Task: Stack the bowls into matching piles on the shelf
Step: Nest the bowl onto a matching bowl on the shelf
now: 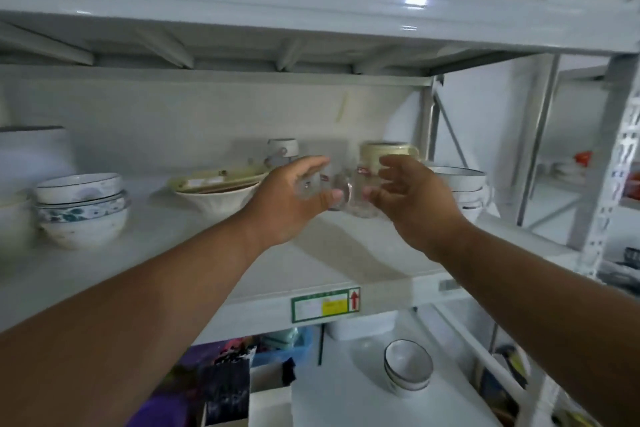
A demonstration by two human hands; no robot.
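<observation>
Over the middle of the white shelf [173, 253], my left hand [291, 198] grips a clear glass [313, 184] and my right hand [408, 198] grips a second clear glass [360, 199]; the two glasses almost touch between the hands. A pile of white bowls with blue-green patterns [81, 208] stands at the left. A wide cream bowl [216, 192] holding flat dishes sits at the back middle. Behind my right hand a pile of white dark-rimmed bowls [464, 189] stands at the right.
A white cup [283, 149] and a yellowish cup [388, 151] stand at the shelf's back. On the lower shelf sit two stacked white bowls [408, 369] and a white tub [360, 326]; bags and boxes lie lower left. Metal uprights [609, 163] rise at the right.
</observation>
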